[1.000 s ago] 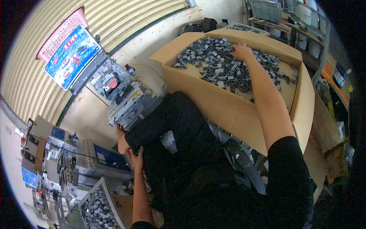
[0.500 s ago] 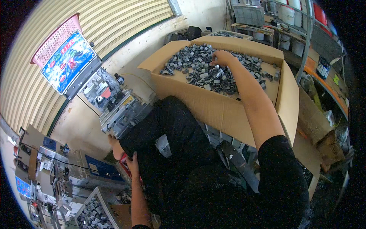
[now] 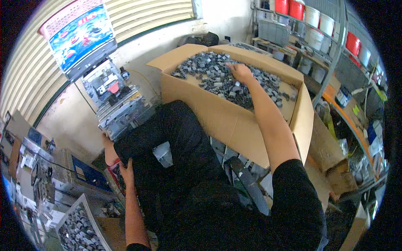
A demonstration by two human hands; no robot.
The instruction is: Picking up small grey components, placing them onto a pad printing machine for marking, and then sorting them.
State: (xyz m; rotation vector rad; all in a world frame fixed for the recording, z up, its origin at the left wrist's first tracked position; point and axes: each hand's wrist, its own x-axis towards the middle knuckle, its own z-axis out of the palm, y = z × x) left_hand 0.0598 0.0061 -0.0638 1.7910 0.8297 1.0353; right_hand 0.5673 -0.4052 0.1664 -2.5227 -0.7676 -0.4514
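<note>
Over the heap of small grey metal pieces (image 3: 215,75) in a large cardboard box (image 3: 217,111), my right hand (image 3: 241,72) reaches down with its fingers drawn together at the pile. Whatever they pinch is too small to make out. A shiny piece lies just under that hand. My left hand (image 3: 127,172) is low beside my thigh, thumb and finger apart, near a red object (image 3: 114,168) mostly hidden by my leg. A clear or whitish scrap (image 3: 163,154) lies on my dark trousers.
A small machine (image 3: 113,94) with a blue printed panel (image 3: 81,37) stands at the left. A white-rimmed crate (image 3: 79,203) at the lower left holds more metal pieces. Metal shelves on the right carry red buckets (image 3: 296,10) and white ones (image 3: 312,17).
The view has shifted, so the scene sits somewhat further left. My right hand stays over the pile, its fingers now stretched further out to the left. My left hand remains by my thigh.
</note>
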